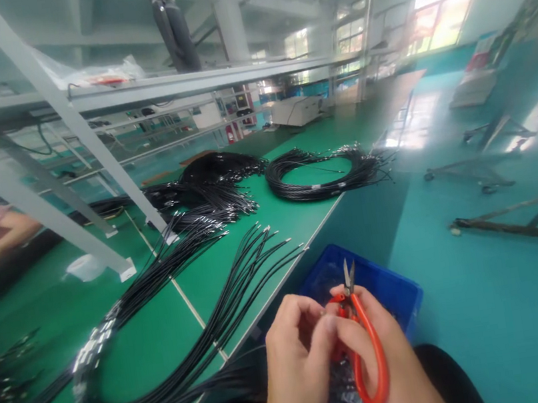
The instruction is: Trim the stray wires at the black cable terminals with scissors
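Note:
My right hand (388,338) holds a pair of scissors with red handles (371,331), the handle loops lying across its fingers. Their short metal blades point up and stand slightly apart. My left hand (294,352) is closed, thumb and fingers pinched together against the fingertips of my right hand. Whatever is between those fingertips is too small and too covered to name. Below both hands sits a blue plastic bin (401,289) with clear plastic pieces inside. To the left, a bundle of black cables (193,368) with metal tips curves along the table edge.
The green table (280,206) bears a coiled cable bundle (315,188) and more piled cables (221,168). Grey shelf posts (88,141) rise from it. Across the table at left is another person's arm (20,228). Wheeled stands (520,224) occupy the floor at right.

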A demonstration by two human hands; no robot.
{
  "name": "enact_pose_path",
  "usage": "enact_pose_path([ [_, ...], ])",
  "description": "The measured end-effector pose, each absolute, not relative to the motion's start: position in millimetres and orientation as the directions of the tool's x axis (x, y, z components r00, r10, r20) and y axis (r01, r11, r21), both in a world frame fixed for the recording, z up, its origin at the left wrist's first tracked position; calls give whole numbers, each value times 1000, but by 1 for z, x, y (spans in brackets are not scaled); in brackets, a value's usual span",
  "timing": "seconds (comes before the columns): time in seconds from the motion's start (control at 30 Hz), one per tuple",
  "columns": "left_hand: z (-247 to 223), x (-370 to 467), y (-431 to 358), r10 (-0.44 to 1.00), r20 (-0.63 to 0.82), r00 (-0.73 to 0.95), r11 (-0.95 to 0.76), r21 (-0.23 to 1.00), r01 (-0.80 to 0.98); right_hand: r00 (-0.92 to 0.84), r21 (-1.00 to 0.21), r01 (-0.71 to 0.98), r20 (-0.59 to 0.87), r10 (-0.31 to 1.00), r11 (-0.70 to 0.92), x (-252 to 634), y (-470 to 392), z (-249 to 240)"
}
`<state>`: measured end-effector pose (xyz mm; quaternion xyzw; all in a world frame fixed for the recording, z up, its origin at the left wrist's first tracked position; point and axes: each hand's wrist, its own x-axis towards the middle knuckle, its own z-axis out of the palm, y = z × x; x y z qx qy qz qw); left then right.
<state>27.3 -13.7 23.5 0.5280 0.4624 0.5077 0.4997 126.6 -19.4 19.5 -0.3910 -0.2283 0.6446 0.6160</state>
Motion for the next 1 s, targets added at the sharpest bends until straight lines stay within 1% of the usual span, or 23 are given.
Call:
enact_pose_path([
  [0.07, 25, 26, -12, 997, 51, 58, -45, 994, -97, 43, -761, -636, -200, 979, -127, 126, -18, 20],
  [0.17, 27, 23, -10, 989, 21, 147, 21, 962, -273, -20, -700, -701, -170, 985, -135, 127, -16, 17],
  [0.23, 28, 21, -9, 990, 1, 142, 46, 942, -332, -53, -675, -723, -157, 986, -146, 128, -14, 14],
  [0.33, 28, 21, -9, 993, -29, 115, 70, 926, -372, -85, -664, -730, -150, 985, -164, 129, -14, 11],
  [0.5, 24, 20, -5, 987, 33, 160, 25, 937, -348, -123, -641, -746, -134, 983, -181, 130, -15, 10],
  [0.57, 23, 16, -5, 992, 55, 110, -25, 967, -255, -124, -621, -760, -150, 981, -192, 131, -15, 11],
  [0.6, 23, 13, -5, 994, 87, 61, -77, 985, -155, -120, -611, -767, -162, 979, -195, 131, -15, 11],
  [0.63, 24, 11, -6, 988, 156, 5, -156, 988, -17, -117, -604, -772, -170, 978, -197, 130, -15, 11],
  [0.67, 24, 9, -7, 966, 255, -34, -247, 957, 149, -114, -599, -776, -176, 978, -198, 130, -14, 11],
  [0.7, 25, 7, -9, 928, 371, -40, -339, 883, 323, -110, -593, -780, -181, 977, -197, 129, -13, 12],
  [0.73, 26, 6, -10, 881, 474, -14, -412, 780, 471, -109, -590, -782, -188, 976, -201, 128, -13, 13],
  [0.77, 26, 5, -12, 838, 545, 30, -461, 677, 574, -108, -588, -782, -196, 975, -205, 127, -12, 13],
  [0.8, 27, 4, -13, 808, 584, 75, -490, 597, 636, -111, -585, -783, -202, 973, -211, 126, -12, 14],
  [0.83, 28, 3, -14, 793, 601, 101, -501, 548, 670, -114, -581, -785, -205, 972, -215, 125, -12, 15],
  [0.87, 28, 2, -14, 789, 605, 106, -499, 531, 685, -118, -577, -787, -203, 972, -216, 125, -12, 16],
  [0.9, 28, 1, -13, 795, 600, 89, -488, 544, 683, -123, -574, -790, -199, 972, -217, 124, -12, 17],
  [0.97, 29, -2, -12, 838, 545, 37, -444, 639, 629, -117, -565, -799, -190, 975, -206, 124, -12, 19],
  [1.0, 29, -3, -12, 876, 482, 26, -409, 712, 571, -111, -561, -804, -186, 976, -198, 124, -12, 19],
])
